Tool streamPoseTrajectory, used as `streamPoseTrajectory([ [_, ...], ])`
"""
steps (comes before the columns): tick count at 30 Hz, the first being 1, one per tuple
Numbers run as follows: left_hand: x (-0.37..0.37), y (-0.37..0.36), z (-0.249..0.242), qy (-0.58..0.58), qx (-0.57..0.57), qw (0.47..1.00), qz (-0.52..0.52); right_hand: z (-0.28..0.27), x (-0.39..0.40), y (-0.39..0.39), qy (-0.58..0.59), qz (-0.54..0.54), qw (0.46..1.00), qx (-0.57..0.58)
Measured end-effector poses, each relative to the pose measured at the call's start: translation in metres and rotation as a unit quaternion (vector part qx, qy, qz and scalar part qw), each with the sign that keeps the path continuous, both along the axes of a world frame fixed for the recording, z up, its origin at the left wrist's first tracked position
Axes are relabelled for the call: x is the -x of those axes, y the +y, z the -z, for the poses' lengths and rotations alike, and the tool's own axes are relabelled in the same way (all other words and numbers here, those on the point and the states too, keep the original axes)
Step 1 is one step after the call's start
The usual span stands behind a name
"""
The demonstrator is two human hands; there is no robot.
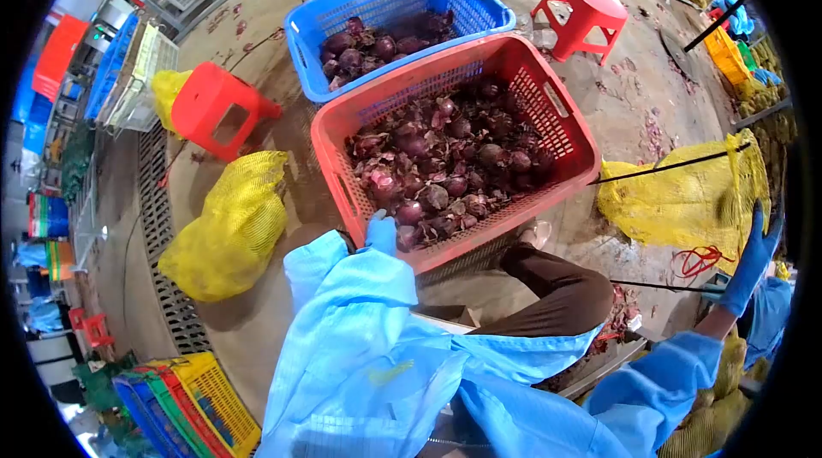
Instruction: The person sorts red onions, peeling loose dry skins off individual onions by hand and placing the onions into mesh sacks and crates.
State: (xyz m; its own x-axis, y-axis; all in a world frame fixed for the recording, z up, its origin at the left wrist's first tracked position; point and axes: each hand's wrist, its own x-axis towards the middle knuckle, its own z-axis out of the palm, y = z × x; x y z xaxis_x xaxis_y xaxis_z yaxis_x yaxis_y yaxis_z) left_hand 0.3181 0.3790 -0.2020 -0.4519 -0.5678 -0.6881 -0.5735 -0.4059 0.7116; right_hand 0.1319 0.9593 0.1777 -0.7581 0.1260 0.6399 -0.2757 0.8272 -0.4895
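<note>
Several crates stand along the room's far left, with a pale stack (pixel 145 77) at ten o'clock. At nine o'clock a slotted drain grate (pixel 159 218) runs along the concrete floor (pixel 128 287), which is scuffed and marked. Low at about seven o'clock sit nested crates (pixel 218 411) in blue, green, red and yellow. A red stool (pixel 214 107) stands at ten o'clock, and near it, at nine, a full yellow net bag (pixel 227 231) rests on the floor.

At twelve, a blue basket (pixel 312 51) holds purple onions (pixel 364 56). It touches the red basket (pixel 342 193) just above the middle, where many more onions (pixel 458 158) lie among loose skins. The left hand (pixel 380 233), blue-gloved, is at that basket's near left rim; I cannot tell whether its fingers are closed on it.

Between one and two o'clock another red stool (pixel 582 13) stands on floor strewn with skins. At three lies a second yellow net bag (pixel 676 193). Just past three, the right hand (pixel 753 261), also gloved, is near that bag's edge, its fingers extended and the thumb apart.
</note>
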Motion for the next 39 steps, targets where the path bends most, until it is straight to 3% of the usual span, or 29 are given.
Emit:
streamPoseTrajectory([
  [1, -0.005, -0.006, 0.032, 0.011, -0.007, 1.0, 0.015, 0.005, -0.006, -0.031, 0.067, 0.029, 0.994, -0.086],
  [2, -0.009, -0.006, 0.045, 0.009, -0.009, 0.999, 0.029, 0.023, -0.006, -0.054, 0.047, -0.079, 0.996, 0.008],
  [3, -0.011, -0.004, 0.046, -0.009, -0.008, 0.999, 0.049, 0.034, -0.016, -0.105, 0.003, -0.097, 0.995, -0.013],
  [4, -0.011, -0.001, 0.044, -0.033, -0.005, 0.996, 0.079, 0.054, -0.029, -0.152, -0.08, -0.142, 0.981, 0.105],
  [5, -0.01, 0.002, 0.039, -0.061, -0.001, 0.992, 0.109, 0.072, -0.034, -0.193, -0.107, -0.179, 0.978, 0.003],
  [6, -0.006, 0.005, 0.033, -0.086, 0.004, 0.987, 0.138, 0.093, -0.042, -0.231, -0.175, -0.198, 0.964, -0.028],
  [7, -0.001, 0.009, 0.025, -0.108, 0.012, 0.98, 0.164, 0.107, -0.043, -0.262, -0.257, -0.276, 0.925, -0.051],
  [9, 0.011, 0.01, 0.021, -0.131, 0.024, 0.971, 0.197, 0.161, -0.043, -0.295, -0.308, -0.357, 0.872, -0.129],
  [11, 0.021, 0.006, 0.028, -0.1, 0.031, 0.978, 0.182, 0.197, -0.051, -0.313, -0.383, -0.394, 0.815, -0.186],
  [13, 0.025, 0.002, 0.054, -0.018, 0.039, 0.989, 0.14, 0.214, -0.052, -0.321, -0.446, -0.414, 0.778, -0.154],
  [15, 0.035, -0.003, 0.078, -0.066, -0.023, 0.985, 0.161, 0.225, -0.046, -0.326, -0.458, -0.418, 0.768, -0.162],
  [16, 0.043, 0.001, 0.08, -0.141, 0.111, 0.94, 0.291, 0.228, -0.042, -0.325, -0.459, -0.421, 0.764, -0.168],
  [17, 0.053, 0.006, 0.073, -0.207, 0.239, 0.854, 0.413, 0.231, -0.039, -0.326, -0.462, -0.424, 0.76, -0.173],
  [19, 0.07, 0.014, 0.051, -0.256, 0.22, 0.843, 0.419, 0.236, -0.034, -0.334, -0.492, -0.416, 0.745, -0.173],
  [22, 0.079, 0.022, 0.055, -0.402, 0.21, 0.771, 0.446, 0.236, -0.027, -0.345, -0.483, -0.441, 0.746, -0.126],
  [27, 0.076, 0.037, 0.059, -0.404, 0.2, 0.805, 0.384, 0.23, -0.027, -0.345, -0.469, -0.442, 0.754, -0.126],
  [30, 0.05, 0.047, 0.068, -0.324, 0.401, 0.732, 0.446, 0.234, -0.029, -0.338, -0.474, -0.433, 0.759, -0.11],
  [31, 0.049, 0.043, 0.071, -0.324, 0.401, 0.732, 0.445, 0.237, -0.03, -0.335, -0.477, -0.428, 0.758, -0.122],
  [33, 0.057, 0.025, 0.073, -0.358, 0.251, 0.743, 0.507, 0.24, -0.032, -0.334, -0.478, -0.425, 0.757, -0.131],
  [35, 0.069, 0.021, 0.06, -0.376, 0.253, 0.737, 0.501, 0.24, -0.033, -0.332, -0.475, -0.444, 0.753, -0.102],
  [37, 0.07, -0.001, 0.088, -0.245, 0.069, 0.879, 0.404, 0.236, -0.033, -0.331, -0.469, -0.44, 0.758, -0.106],
  [39, 0.064, -0.014, 0.12, -0.133, -0.083, 0.941, 0.301, 0.236, -0.033, -0.327, -0.462, -0.43, 0.768, -0.11],
])
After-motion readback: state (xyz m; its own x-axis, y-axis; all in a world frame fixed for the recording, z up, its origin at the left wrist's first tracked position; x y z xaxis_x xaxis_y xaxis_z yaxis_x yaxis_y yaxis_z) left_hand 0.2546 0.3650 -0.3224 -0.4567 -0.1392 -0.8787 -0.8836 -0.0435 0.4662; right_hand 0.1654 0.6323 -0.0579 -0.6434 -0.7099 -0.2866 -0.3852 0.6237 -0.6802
